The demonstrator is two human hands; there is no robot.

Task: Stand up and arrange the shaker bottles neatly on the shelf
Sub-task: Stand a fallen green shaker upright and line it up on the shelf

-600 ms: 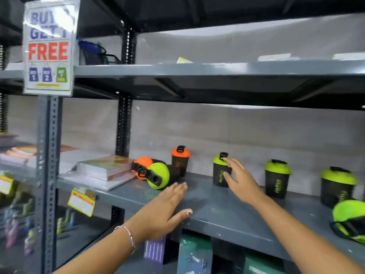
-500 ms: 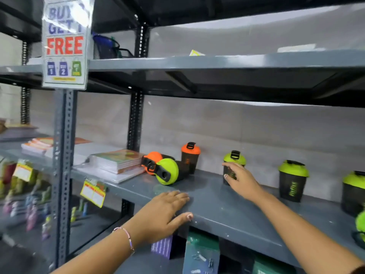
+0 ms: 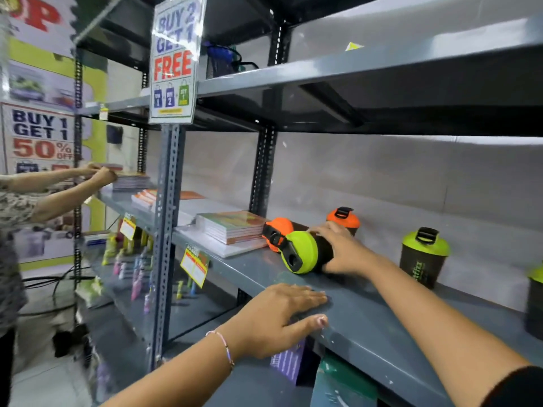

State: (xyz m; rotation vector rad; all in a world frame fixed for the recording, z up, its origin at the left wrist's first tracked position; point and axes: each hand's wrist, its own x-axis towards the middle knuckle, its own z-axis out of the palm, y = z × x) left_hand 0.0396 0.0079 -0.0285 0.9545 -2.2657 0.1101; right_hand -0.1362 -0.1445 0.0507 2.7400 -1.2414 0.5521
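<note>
On the grey shelf [image 3: 367, 318] a green-lidded shaker bottle [image 3: 302, 252] lies on its side, lid toward me. My right hand [image 3: 340, 251] wraps over its dark body. Behind it lies an orange-lidded shaker [image 3: 277, 232], also on its side. An upright orange-lidded shaker [image 3: 345, 218] stands at the back, partly hidden by my right hand. To the right an upright green-lidded shaker [image 3: 423, 257] stands, and another [image 3: 534, 301] is cut off by the frame's edge. My left hand [image 3: 282, 315] rests flat on the shelf's front edge, thumb under the lip.
Stacks of books [image 3: 232, 226] lie on the shelf left of the bottles. A perforated upright post [image 3: 166, 230] carries a "buy 2 get 1 free" sign [image 3: 174, 60]. Another person [image 3: 35, 195] at far left handles books. Price tags [image 3: 195, 265] hang from the shelf edge.
My right hand left the upright green-lidded shaker and moved left onto the lying green-lidded one. The camera view swung left. My left hand stays on the shelf edge.
</note>
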